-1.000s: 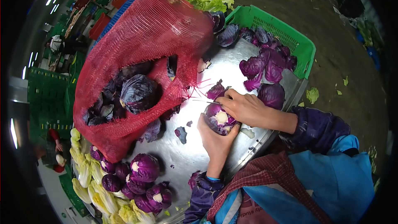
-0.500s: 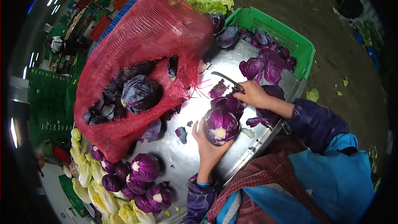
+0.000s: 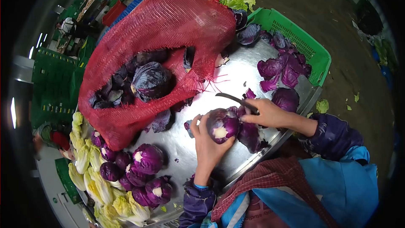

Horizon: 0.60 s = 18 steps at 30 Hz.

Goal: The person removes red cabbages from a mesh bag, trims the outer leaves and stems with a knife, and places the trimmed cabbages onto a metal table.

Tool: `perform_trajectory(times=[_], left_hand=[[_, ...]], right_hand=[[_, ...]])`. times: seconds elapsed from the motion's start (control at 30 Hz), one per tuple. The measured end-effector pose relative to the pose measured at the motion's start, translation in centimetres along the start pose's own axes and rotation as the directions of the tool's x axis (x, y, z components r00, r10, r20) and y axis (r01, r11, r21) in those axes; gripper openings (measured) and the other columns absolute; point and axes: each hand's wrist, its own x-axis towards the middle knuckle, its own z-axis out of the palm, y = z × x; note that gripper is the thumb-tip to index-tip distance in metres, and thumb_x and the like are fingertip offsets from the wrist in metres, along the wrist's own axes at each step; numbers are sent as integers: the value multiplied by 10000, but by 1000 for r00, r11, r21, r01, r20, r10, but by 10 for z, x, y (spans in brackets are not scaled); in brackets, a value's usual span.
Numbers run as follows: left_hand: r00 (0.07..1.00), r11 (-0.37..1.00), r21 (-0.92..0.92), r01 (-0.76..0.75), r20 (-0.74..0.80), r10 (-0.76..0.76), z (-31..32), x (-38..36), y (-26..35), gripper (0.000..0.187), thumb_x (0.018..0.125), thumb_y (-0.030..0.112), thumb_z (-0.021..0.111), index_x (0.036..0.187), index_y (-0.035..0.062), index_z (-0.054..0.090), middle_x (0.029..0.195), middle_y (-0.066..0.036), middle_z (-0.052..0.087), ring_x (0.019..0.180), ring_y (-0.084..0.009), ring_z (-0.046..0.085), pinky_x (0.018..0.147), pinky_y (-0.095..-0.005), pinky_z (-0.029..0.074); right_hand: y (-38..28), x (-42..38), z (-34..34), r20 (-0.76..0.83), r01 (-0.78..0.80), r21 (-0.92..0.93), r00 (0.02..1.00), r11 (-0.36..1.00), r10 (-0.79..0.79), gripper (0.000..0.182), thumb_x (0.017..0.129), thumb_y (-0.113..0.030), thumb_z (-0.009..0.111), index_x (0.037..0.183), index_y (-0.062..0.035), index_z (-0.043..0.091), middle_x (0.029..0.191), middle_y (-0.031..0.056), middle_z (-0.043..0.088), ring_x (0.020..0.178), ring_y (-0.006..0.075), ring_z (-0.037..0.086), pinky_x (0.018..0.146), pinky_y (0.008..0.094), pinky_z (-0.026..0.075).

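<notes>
A red cabbage [image 3: 220, 123] with a pale cut stem facing up is gripped by my left hand [image 3: 209, 143], fingers curled round its left and lower side. My right hand [image 3: 263, 113] is closed on the handle of a dark curved knife [image 3: 234, 99], its blade pointing left above the cabbage. The right fingers are close to the cabbage's right edge, by loose purple leaves [image 3: 249, 136]. Another red cabbage [image 3: 285, 99] lies behind the right hand on the metal table [image 3: 185, 143].
A red mesh sack [image 3: 156, 21] of dark cabbages lies at the left back. The green crate [image 3: 318, 50] stands back right beside purple leaves. Several trimmed red cabbages [image 3: 147, 158] and pale Chinese cabbages [image 3: 99, 185] lie front left.
The view has shifted slightly. The held cabbage has turned and sits a little higher, and more purple leaf now hangs at its right, below my right hand.
</notes>
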Motion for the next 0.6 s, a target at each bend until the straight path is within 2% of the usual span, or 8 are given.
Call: perform_trajectory(times=[0.03, 0.13, 0.17, 0.2, 0.23, 0.3, 0.37, 0.6], left_hand=[[1000, 999, -41, -11, 3, 11, -3, 4, 2, 957, 556, 209, 828, 1338, 21, 307, 1244, -209, 367, 1180, -355, 407, 1007, -412, 369], [999, 987, -155, -29, -18, 26, 7, 6, -16, 971, 567, 207, 828, 1337, -14, 279, 1274, -229, 344, 1209, -370, 377, 1023, -416, 337], [998, 975, -216, 52, -23, -59, 14, 4, -25, 960, 579, 204, 823, 1334, -27, 277, 1265, -227, 348, 1198, -363, 380, 1019, -414, 337], [989, 952, -277, 134, -21, -145, 16, 4, -25, 949, 591, 202, 818, 1331, -39, 275, 1257, -225, 351, 1186, -356, 384, 1015, -411, 336], [994, 977, -187, 104, -21, -110, 17, 3, -24, 938, 624, 217, 792, 1361, -25, 265, 1268, -196, 362, 1194, -303, 398, 1019, -388, 345], [993, 976, -186, 114, -17, -119, 17, 5, -21, 941, 625, 236, 794, 1361, -28, 270, 1265, -196, 367, 1191, -304, 402, 1020, -387, 340], [991, 975, -184, 125, -13, -130, 19, 6, -18, 944, 627, 254, 795, 1361, -31, 274, 1262, -196, 372, 1187, -305, 405, 1021, -386, 336], [988, 971, -207, 119, -77, -138, 28, 18, -10, 962, 594, 267, 836, 1329, -53, 304, 1215, -220, 383, 1158, -352, 405, 999, -415, 338]], right_hand=[[6, 5, 1, -48, 140, -62, 989, 988, -143, 466, 831, -300, 643, 1201, -33, 547, 938, 165, 602, 887, 271, 603, 807, 375, 462], [4, 16, 19, -90, 223, -140, 968, 965, -236, 484, 865, -315, 584, 1286, -97, 485, 1071, 195, 562, 987, 347, 561, 853, 416, 445], [-2, 16, 19, -2, 215, -176, 976, 961, -219, 486, 903, -272, 532, 1342, -94, 422, 1162, 192, 499, 1053, 356, 550, 904, 411, 442], [-11, 14, 19, -2, 132, -251, 991, 959, -137, 463, 911, -275, 523, 1335, -107, 441, 1168, 180, 494, 1041, 353, 555, 898, 420, 443], [-11, 14, 20, -11, 134, -244, 990, 961, -141, 448, 917, -255, 513, 1337, -115, 441, 1170, 174, 490, 1024, 348, 563, 881, 423, 453], [-6, 16, 18, -16, 133, -236, 990, 963, -140, 435, 924, -235, 504, 1339, -123, 442, 1172, 169, 487, 1007, 344, 572, 864, 425, 463], [0, 15, 15, -49, 296, -267, 946, 917, -320, 415, 930, -177, 490, 1342, -146, 444, 1174, 153, 481, 927, 334, 602, 785, 415, 499], [-7, 6, 17, -74, 257, -322, 953, 911, -295, 416, 926, -139, 494, 1338, -180, 452, 1163, 132, 485, 823, 315, 624, 675, 397, 524]])
